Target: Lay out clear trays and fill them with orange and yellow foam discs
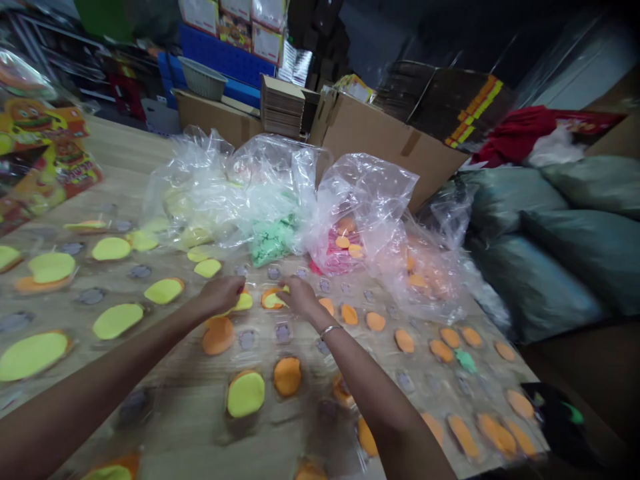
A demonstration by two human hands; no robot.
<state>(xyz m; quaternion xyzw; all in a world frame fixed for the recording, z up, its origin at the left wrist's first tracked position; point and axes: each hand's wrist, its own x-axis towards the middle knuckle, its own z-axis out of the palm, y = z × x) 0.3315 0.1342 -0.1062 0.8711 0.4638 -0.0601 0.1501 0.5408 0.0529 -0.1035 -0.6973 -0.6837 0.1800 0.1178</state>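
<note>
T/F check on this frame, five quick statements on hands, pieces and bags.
1. Both hands meet at one spot on the table. True: the left hand and right hand sit at a flat yellow piece on an orange disc.
2. The right wrist wears a thin metal bangle. True.
3. The clear plastic bag of green pieces lies nearest the camera. False: it lies beyond the hands.
4. Only orange pieces lie on the wooden table. False: yellow ovals lie at left.
5. The brown cardboard box stands on the table. False: it stands behind it.
</note>
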